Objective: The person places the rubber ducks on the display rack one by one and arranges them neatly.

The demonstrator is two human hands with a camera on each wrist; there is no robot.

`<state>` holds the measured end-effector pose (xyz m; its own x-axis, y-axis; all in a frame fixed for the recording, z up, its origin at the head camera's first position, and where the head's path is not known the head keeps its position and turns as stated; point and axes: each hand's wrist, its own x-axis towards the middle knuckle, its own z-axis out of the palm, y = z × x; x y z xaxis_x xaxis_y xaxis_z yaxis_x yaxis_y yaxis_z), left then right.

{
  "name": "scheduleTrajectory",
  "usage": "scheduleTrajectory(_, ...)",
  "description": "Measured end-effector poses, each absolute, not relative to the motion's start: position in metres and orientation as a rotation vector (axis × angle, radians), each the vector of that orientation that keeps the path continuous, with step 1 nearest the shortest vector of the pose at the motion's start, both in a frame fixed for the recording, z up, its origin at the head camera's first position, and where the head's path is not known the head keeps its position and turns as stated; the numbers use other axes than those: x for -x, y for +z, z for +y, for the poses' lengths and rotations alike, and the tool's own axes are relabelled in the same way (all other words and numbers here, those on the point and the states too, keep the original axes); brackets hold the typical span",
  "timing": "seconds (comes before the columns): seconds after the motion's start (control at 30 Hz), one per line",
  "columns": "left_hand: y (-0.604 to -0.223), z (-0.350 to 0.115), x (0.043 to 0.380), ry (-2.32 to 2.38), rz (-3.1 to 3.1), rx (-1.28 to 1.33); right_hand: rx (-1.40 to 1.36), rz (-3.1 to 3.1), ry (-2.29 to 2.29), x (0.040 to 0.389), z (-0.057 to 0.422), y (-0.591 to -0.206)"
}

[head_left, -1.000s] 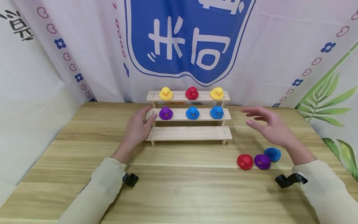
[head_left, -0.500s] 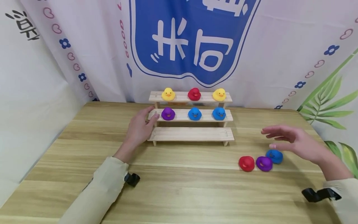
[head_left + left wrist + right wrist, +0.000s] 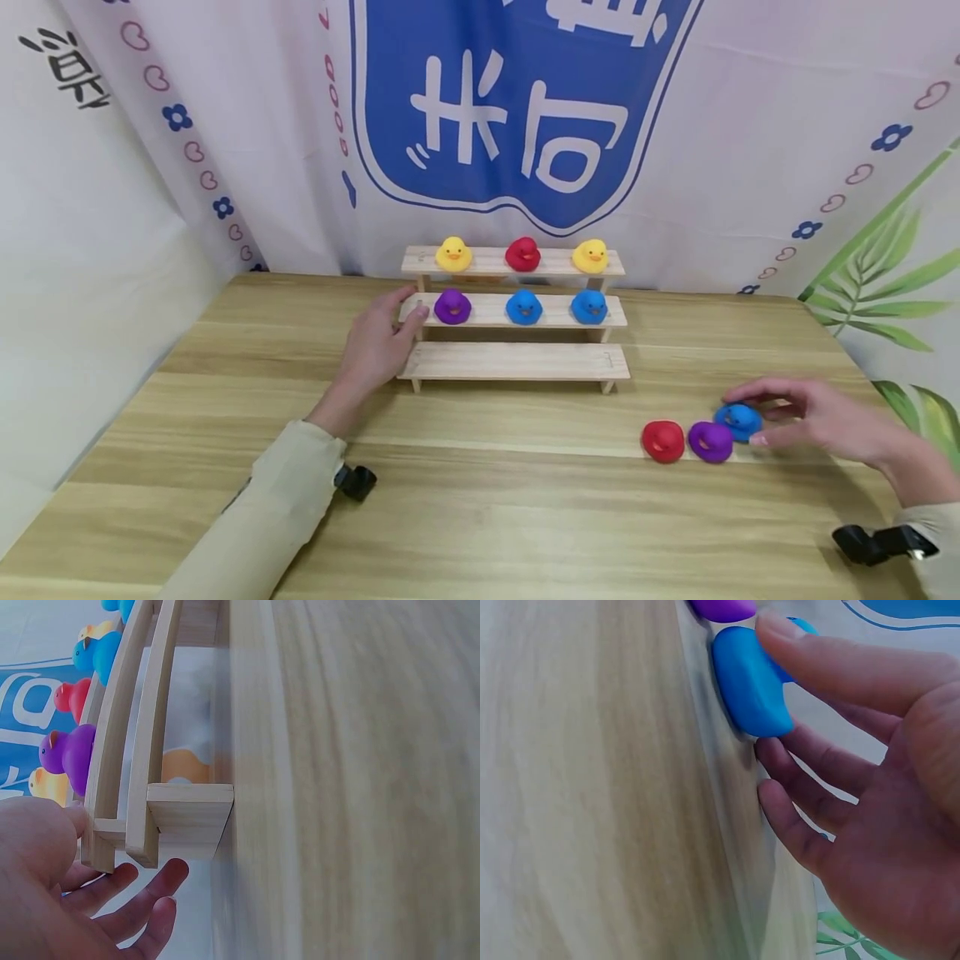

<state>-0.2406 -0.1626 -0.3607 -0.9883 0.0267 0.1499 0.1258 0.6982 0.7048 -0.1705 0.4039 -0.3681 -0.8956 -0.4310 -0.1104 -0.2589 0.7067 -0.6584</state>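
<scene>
My left hand (image 3: 375, 346) holds the left end of a three-tier wooden display stand (image 3: 517, 362), thumb at the middle shelf's end. In the left wrist view several fingers (image 3: 161, 889) curve below the shelf ends. On the right, my right hand (image 3: 832, 421) is lowered around a blue rubber duck (image 3: 740, 422), its thumb on the near side and fingers on the far side. The right wrist view has the thumb overlapping that duck, with the lower fingertips (image 3: 769, 750) right at its end. A purple duck (image 3: 710, 442) and a red duck (image 3: 663, 442) sit beside it.
The top shelf bears two yellow ducks (image 3: 453, 255) and a red duck (image 3: 522, 255). On the middle shelf sit a purple duck (image 3: 452, 307) and two blue ducks (image 3: 523, 307). A printed curtain (image 3: 735, 167) hangs behind the wooden table (image 3: 480, 500).
My right hand has moved right and down from beside the stand to the blue duck on the table. The left hand keeps its hold; the view has shifted slightly.
</scene>
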Motion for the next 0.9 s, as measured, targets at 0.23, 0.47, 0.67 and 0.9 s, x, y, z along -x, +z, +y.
scheduleTrajectory(0.23, -0.362, -0.164, 0.241, -1.163, -2.769, 0.142, 0.547, 2.710, -0.952, 0.171, 0.400, -0.372)
scheduleTrajectory(0.47, -0.362, -0.164, 0.241, -1.144, -2.769, 0.135, 0.527, 2.754, -0.954, 0.171, 0.395, -0.374)
scheduleTrajectory(0.67, -0.361, -0.164, 0.240, -1.157, -2.772, 0.131, 0.479, 2.793, -0.967, 0.171, 0.393, -0.375)
scheduleTrajectory(0.9, -0.361, -0.164, 0.241, -1.156, -2.777, 0.138, 0.448, 2.795, -1.075, 0.173, 0.391, -0.374)
